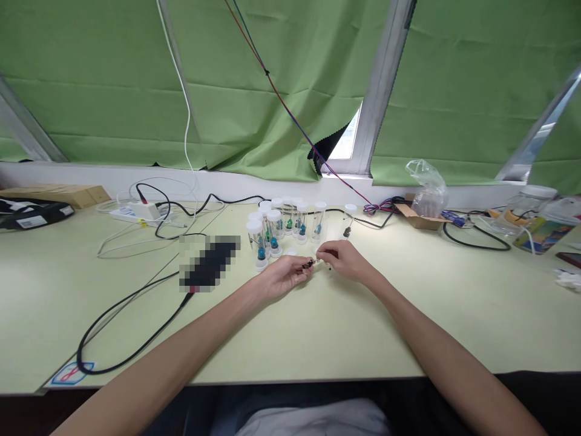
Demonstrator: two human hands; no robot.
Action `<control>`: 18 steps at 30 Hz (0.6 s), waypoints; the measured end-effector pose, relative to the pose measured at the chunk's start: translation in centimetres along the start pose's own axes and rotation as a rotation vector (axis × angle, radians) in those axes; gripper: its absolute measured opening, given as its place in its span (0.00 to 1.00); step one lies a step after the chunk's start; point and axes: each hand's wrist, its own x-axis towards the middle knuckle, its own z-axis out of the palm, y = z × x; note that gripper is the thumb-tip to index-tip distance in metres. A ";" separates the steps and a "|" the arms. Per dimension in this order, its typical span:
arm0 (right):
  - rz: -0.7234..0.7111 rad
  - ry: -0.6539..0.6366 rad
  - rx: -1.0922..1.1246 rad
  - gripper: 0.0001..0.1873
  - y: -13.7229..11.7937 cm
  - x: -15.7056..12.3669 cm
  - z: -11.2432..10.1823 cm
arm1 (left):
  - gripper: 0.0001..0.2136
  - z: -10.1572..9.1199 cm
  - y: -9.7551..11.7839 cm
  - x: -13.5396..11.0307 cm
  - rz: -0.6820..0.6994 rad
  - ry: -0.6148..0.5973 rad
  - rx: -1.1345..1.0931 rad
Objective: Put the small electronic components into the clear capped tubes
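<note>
Apparently a tiny dark part (311, 263), thin and short, pinched between both hands' fingertips (307, 264), above the pale table (318, 327).

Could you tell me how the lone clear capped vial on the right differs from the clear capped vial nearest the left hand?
The lone clear vial holds something dark; the nearest vial holds something blue. The lone one stands apart, farther back; the nearest one stands among a cluster. Both are upright, transparent, white-capped.
</note>
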 end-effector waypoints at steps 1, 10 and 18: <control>-0.001 0.001 -0.002 0.11 0.0 0.0 0.0 | 0.05 0.1 0.0 0.0 0.002 0.003 0.000; -0.011 0.033 0.002 0.11 0.0 0.0 0.5 | 0.05 0.0 0.1 -0.1 0.004 0.001 0.015; -0.013 0.033 -0.007 0.11 -0.2 0.0 0.5 | 0.04 0.1 0.2 -0.2 0.015 -0.011 0.044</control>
